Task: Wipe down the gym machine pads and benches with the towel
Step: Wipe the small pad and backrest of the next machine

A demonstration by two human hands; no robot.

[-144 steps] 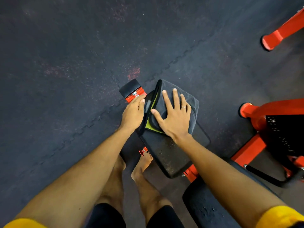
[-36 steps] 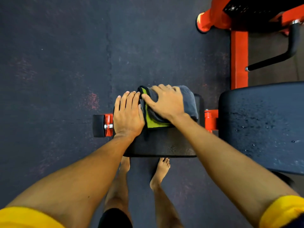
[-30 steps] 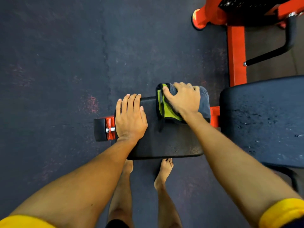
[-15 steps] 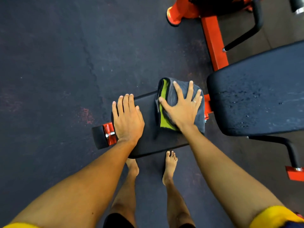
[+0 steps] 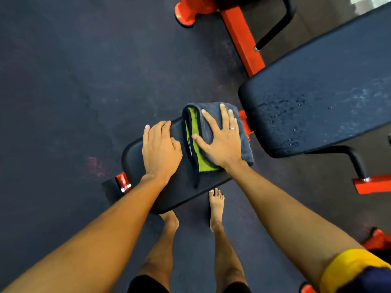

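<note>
A folded grey towel (image 5: 243, 144) with a lime-green inner face lies on the right end of a small black seat pad (image 5: 182, 191). My right hand (image 5: 222, 140) presses flat on the towel, fingers spread, a ring on one finger. My left hand (image 5: 159, 151) rests flat on the bare pad just left of the towel, fingers together and holding nothing. To the right, a larger black bench pad (image 5: 317, 92) carries small droplets on its near part.
Orange frame bars (image 5: 243, 39) and a black curved handle (image 5: 277, 24) stand behind the pads. An orange foot (image 5: 372, 183) with a black support tube is at right. My bare feet (image 5: 215, 206) stand on dark rubber flooring (image 5: 74, 81) below the seat pad.
My right hand has slid the towel from beside my left hand to the pad's right end and spread its fingers flat. My left hand stays on the pad. My view has swung.
</note>
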